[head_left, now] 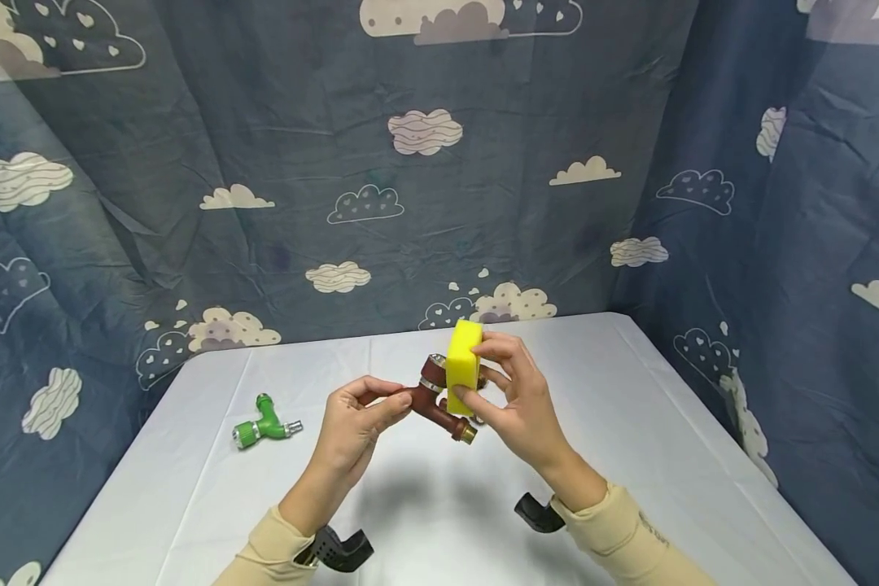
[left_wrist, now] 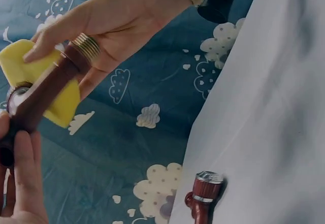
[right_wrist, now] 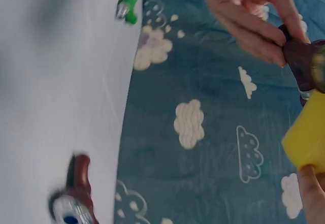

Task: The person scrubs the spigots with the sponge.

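A dark red-brown tap (head_left: pixel 426 399) with a brass threaded end is held above the table. My left hand (head_left: pixel 359 423) pinches one end of it between thumb and fingers. A yellow sponge (head_left: pixel 463 366), block-shaped, touches the tap's side, gripped by the thumb and fingers of my right hand (head_left: pixel 516 403). In the left wrist view the tap (left_wrist: pixel 48 92) crosses in front of the sponge (left_wrist: pixel 63 104). The sponge hides part of the tap in the head view.
A green tap (head_left: pixel 267 423) lies on the white table (head_left: pixel 212 488) to the left. Another red-brown tap (left_wrist: pixel 205 198) rests on the table, mostly hidden behind the sponge and right hand in the head view. Dark cloud-patterned cloth (head_left: pixel 286 106) encloses the back and sides.
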Available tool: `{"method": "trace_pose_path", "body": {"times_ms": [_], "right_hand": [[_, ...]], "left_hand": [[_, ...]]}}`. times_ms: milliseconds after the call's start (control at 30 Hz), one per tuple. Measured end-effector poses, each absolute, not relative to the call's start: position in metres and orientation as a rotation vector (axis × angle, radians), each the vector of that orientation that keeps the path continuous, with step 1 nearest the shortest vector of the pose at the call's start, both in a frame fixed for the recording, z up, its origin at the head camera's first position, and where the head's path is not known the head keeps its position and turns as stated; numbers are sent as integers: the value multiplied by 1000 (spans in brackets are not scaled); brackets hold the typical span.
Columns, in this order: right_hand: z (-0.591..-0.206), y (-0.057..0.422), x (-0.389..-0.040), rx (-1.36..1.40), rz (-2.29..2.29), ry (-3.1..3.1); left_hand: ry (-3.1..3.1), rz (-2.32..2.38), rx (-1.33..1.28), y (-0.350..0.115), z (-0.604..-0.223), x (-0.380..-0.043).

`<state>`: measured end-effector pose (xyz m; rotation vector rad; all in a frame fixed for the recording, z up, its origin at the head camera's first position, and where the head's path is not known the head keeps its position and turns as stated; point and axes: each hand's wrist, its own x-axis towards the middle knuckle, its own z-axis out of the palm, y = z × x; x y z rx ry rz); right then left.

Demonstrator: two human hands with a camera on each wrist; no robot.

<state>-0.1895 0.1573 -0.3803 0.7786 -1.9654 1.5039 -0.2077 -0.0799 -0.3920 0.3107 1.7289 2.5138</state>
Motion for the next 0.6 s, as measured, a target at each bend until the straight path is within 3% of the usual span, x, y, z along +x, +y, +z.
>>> {"method": "trace_pose_path", "body": {"times_ms": [333,600], "right_hand": [[-379,163,-192,682,2331,-1940],[-374,173,-193,767,2485,-2127]], "left_hand": [[1583,2464,602,-86,-402,-207],[1573,2257,967,-97,-401,-214]]}}
